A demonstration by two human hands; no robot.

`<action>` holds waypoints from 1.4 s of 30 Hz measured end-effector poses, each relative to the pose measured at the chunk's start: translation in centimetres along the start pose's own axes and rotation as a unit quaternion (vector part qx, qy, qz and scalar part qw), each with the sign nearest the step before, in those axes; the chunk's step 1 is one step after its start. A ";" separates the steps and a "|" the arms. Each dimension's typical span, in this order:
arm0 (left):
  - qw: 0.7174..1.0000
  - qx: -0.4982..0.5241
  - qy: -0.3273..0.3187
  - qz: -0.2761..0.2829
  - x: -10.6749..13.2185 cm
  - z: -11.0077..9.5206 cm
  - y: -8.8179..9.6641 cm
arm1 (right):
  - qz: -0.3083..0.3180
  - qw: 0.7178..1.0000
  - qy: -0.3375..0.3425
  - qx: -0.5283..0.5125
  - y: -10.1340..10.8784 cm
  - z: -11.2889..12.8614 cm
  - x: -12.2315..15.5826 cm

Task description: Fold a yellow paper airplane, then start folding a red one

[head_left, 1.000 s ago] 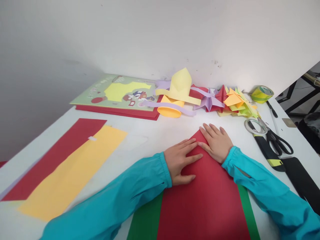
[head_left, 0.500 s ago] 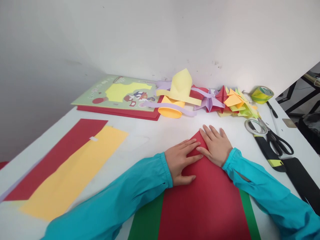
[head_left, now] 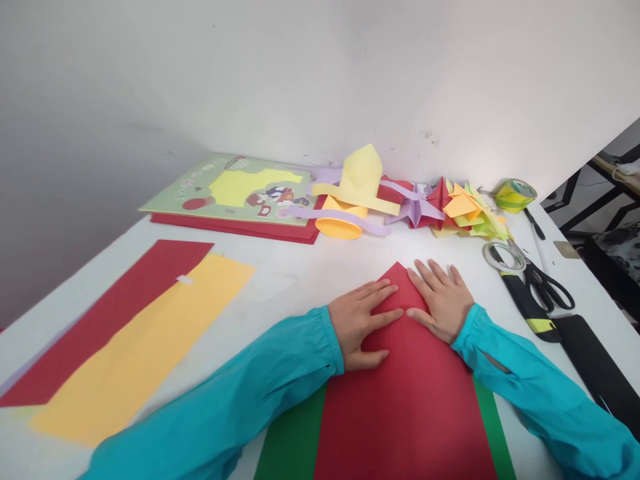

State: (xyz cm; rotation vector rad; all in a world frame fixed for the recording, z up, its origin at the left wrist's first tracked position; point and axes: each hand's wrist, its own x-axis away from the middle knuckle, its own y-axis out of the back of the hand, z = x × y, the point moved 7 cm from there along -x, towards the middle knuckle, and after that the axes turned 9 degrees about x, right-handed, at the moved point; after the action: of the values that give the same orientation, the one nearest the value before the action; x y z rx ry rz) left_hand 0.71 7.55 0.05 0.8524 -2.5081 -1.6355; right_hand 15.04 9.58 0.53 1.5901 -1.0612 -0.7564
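A red paper sheet [head_left: 410, 400] lies in front of me, its far end folded into a point, on top of a green sheet [head_left: 293, 447]. My left hand [head_left: 363, 323] lies flat on the left folded flap, fingers stretched toward the middle. My right hand [head_left: 445, 300] presses flat on the right flap beside the point, fingers spread. Both arms wear teal sleeves.
Red [head_left: 105, 320] and yellow [head_left: 145, 347] paper sheets lie at left. A picture book [head_left: 235, 193] and folded paper shapes [head_left: 415, 200] sit along the wall. A tape roll [head_left: 515, 195], clear tape ring [head_left: 503, 255], scissors [head_left: 547, 287] and a black-handled tool [head_left: 530, 310] are at right.
My right hand has slid a little down and to the right along the right flap, uncovering the paper's point. My left hand has stayed put.
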 end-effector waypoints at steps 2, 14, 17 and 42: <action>1.000 -0.002 -0.005 -0.005 0.0 -0.1 0.1 | 0.001 1.000 -0.002 0.003 0.0 -0.2 0.5; 1.000 -0.009 -0.003 -0.009 0.1 0.0 0.2 | -0.021 0.999 0.016 0.026 -0.9 -2.3 4.3; 1.000 -0.008 -0.001 -0.008 0.2 0.1 0.1 | -0.055 0.997 0.021 0.046 -1.1 -2.7 5.5; 1.000 -0.016 -0.007 -0.019 0.0 0.2 0.0 | -0.073 0.992 0.066 -0.078 0.8 -2.2 -1.6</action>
State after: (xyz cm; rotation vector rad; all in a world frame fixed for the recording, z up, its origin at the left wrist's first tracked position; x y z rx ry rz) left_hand 0.70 7.68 -0.05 0.8946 -2.4840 -1.6936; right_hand 16.06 11.87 1.84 1.5720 -0.7780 -0.7993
